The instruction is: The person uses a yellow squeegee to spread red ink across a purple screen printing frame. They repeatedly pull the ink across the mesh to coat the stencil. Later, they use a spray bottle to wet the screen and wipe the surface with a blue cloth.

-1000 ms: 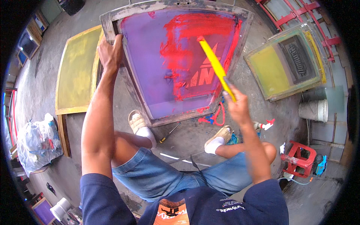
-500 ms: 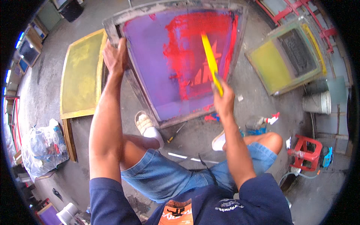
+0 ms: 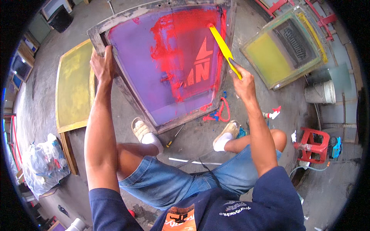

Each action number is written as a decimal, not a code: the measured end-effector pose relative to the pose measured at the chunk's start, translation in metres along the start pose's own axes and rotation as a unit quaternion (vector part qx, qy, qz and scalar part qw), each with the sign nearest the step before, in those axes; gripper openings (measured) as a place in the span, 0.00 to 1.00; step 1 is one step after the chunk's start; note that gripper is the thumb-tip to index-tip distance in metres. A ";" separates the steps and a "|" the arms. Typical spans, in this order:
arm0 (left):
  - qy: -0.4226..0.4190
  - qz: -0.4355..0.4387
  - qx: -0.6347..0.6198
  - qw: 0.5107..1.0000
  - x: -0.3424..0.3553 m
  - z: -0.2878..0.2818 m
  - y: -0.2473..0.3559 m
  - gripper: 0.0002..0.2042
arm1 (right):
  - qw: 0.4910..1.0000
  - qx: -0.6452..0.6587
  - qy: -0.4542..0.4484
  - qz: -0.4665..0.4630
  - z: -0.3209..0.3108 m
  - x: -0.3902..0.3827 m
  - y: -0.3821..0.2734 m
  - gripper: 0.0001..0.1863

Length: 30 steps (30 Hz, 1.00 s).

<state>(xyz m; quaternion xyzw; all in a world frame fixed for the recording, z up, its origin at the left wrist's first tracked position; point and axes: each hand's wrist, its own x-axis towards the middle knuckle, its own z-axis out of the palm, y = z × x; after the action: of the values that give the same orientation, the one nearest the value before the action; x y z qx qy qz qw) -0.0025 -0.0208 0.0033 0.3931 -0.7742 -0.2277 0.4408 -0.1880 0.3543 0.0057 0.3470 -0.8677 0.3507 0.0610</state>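
Note:
A large dark-framed screen point(image 3: 96, 36) holds purple mesh point(image 3: 135, 65), its right half smeared with red ink point(image 3: 165, 34) around pale angular shapes in the stencil. My left hand point(image 3: 102, 65) is closed on the frame's upper left side. My right hand point(image 3: 243, 82) grips the lower end of a long yellow spatula-like tool point(image 3: 221, 44); its red-coated tip lies over the upper right of the inked area. My sandalled feet are just below the screen, beside a screwdriver point(image 3: 172, 138) and tangled red and blue scraps point(image 3: 225, 107) on the floor.
A yellow screen point(image 3: 73, 88) stands at left, a yellow-grey screen point(image 3: 266, 57) at right. Around me are a white bucket point(image 3: 320, 93), a red stool point(image 3: 310, 144), a plastic bag point(image 3: 44, 163), a spray bottle point(image 3: 273, 113), a black bin point(image 3: 59, 21) and a red metal rack point(image 3: 323, 19).
The yellow tool in my right hand has moved up and right across the screen toward its upper right edge. My left hand still holds the frame. The whole view has shifted a little.

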 end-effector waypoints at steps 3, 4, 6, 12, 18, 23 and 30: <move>-0.015 -0.037 -0.010 0.999 0.005 0.003 -0.005 0.21 | 0.997 -0.057 -0.030 -0.048 -0.015 0.024 0.005 0.18; -0.022 -0.051 -0.008 0.998 0.006 0.004 -0.003 0.22 | 0.996 -0.064 -0.032 -0.054 -0.019 0.038 0.005 0.18; -0.035 -0.056 -0.010 0.998 0.005 0.003 -0.007 0.23 | 0.995 -0.073 -0.044 -0.060 -0.021 0.050 0.001 0.19; -0.029 -0.036 0.026 0.999 0.007 0.003 -0.008 0.24 | 0.986 0.086 0.128 -0.059 -0.020 -0.008 0.018 0.20; -0.036 -0.059 0.004 0.998 0.006 0.007 -0.012 0.25 | 0.908 -0.037 0.056 0.414 0.033 -0.174 0.184 0.16; -0.026 0.041 0.048 0.998 0.003 -0.018 -0.032 0.24 | 0.886 -0.074 -0.030 0.457 0.077 -0.209 0.188 0.20; 0.038 -0.041 -0.037 0.998 -0.001 -0.033 -0.004 0.22 | 0.917 -0.052 -0.139 0.370 0.115 -0.230 0.185 0.18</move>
<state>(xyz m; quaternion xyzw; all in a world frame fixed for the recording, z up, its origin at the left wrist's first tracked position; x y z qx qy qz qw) 0.0274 -0.0228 0.0166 0.4163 -0.7311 -0.2589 0.4746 -0.1183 0.5031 -0.2650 0.0426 -0.9510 0.2506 -0.1759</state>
